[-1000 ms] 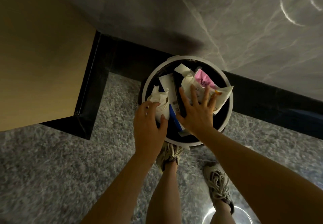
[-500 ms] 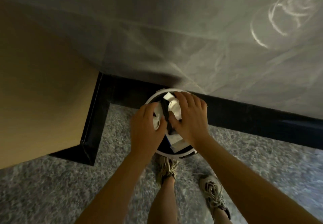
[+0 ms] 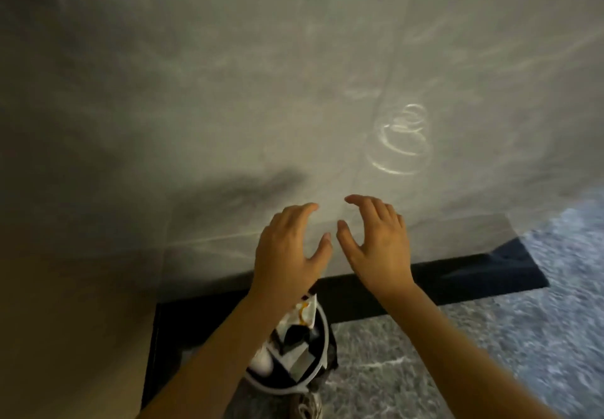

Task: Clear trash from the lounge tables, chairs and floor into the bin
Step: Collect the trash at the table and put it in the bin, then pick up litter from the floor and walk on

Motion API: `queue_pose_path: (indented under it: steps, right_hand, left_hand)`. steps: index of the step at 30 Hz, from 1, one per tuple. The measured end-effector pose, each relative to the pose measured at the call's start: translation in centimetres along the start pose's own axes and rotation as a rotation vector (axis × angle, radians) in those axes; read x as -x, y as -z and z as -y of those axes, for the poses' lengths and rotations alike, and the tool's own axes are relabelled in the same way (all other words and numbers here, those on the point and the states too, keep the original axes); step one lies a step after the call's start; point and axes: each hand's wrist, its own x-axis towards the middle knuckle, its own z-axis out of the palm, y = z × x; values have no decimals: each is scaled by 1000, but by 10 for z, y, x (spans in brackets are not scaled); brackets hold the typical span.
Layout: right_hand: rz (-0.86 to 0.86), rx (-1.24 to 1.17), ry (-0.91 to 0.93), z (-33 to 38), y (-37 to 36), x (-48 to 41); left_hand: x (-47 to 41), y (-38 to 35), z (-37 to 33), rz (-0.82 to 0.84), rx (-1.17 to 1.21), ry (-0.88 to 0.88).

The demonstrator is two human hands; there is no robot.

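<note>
Grey veined wall (image 3: 228,75) above black skirting (image 3: 457,274), tan panel (image 3: 65,337) at left, perhaps a shoe (image 3: 310,407) below

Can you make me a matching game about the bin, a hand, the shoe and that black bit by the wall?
Things:
1. bin
2. left hand
3. skirting board
4. shoe

Matches:
A. a long black strip
B. raised, fingers spread, holding nothing
C. at the very bottom of the picture
D. stuffed with trash

Pairs: 1-D, 2-B, 3-A, 4-C
</note>
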Motion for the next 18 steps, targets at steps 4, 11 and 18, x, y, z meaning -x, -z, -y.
queue_pose_path:
  steps: [4,11,18]
  right_hand:
    - [-172,63,-105,-8,98,5]
    - [-329,312,-334,-35,284,98]
    - [-562,514,-635,-19,461,265]
  left_hand:
    - [-26,9,-84,40,2,-187]
    - [-5,-1,-260,208,175,-493]
    - [92,-14,-445,444,411,-825]
